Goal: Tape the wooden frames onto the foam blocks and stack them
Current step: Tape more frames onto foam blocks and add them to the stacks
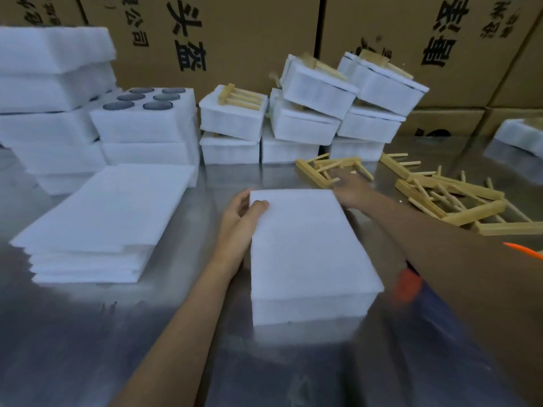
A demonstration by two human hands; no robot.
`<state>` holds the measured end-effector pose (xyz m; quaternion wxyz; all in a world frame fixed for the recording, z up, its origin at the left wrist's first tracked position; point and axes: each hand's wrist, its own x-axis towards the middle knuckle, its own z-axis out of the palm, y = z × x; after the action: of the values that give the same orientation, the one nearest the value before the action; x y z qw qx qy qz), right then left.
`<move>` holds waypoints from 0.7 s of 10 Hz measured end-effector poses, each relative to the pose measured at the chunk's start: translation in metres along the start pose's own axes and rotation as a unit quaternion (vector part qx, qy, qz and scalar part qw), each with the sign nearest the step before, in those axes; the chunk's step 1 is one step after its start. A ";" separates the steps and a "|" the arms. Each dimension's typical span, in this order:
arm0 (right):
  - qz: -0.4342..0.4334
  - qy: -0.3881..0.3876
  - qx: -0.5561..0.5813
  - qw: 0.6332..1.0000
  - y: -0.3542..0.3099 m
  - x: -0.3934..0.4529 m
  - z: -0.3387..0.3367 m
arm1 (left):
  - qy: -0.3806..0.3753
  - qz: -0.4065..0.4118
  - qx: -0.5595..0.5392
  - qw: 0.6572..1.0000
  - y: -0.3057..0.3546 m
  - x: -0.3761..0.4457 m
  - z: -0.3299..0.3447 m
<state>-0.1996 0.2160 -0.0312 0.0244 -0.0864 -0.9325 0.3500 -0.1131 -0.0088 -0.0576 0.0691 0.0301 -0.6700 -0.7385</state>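
Observation:
A white foam block (308, 254) lies on the metal table (88, 333) right in front of me. My left hand (241, 218) grips its far left corner, thumb on the top face. My right hand (349, 189) rests at the block's far right corner, fingers stretched toward a wooden frame (320, 168) lying just beyond it; whether it touches the frame is unclear. More loose wooden frames (449, 198) are heaped to the right. At the back stand stacked foam blocks with frames on top (235, 113).
A pile of flat foam sheets (100, 224) lies at the left. Behind it are tall foam stacks (53, 83) and a foam tray with round holes (147, 113). Cardboard boxes (249, 39) wall off the back. An orange-tipped tool (523, 249) shows by my right forearm.

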 end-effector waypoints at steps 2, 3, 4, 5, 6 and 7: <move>-0.115 -0.019 -0.187 0.975 0.006 0.019 0.003 | 0.001 -0.006 -0.017 1.000 0.000 0.004 -0.001; -0.104 -0.048 -0.202 0.973 0.005 0.013 0.001 | -0.024 -0.018 -0.019 0.999 0.002 0.000 -0.004; -0.099 -0.065 -0.165 0.979 0.008 -0.003 -0.008 | -0.041 -0.018 -0.008 0.999 0.006 -0.005 -0.007; -0.096 -0.026 -0.051 0.994 0.002 -0.019 -0.029 | -0.046 -0.023 -0.010 0.999 0.011 -0.011 -0.009; -0.145 0.015 0.015 0.989 -0.017 -0.045 -0.060 | -0.067 -0.028 -0.005 0.997 0.014 -0.019 -0.009; -0.196 0.071 0.015 0.978 -0.033 -0.077 -0.088 | -0.053 -0.022 0.009 0.998 0.015 -0.026 -0.005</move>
<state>-0.1192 0.2346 0.0579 0.1597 0.0741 -0.9220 0.3448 -0.0861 -0.0118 -0.0440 0.0166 0.0062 -0.6784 -0.7345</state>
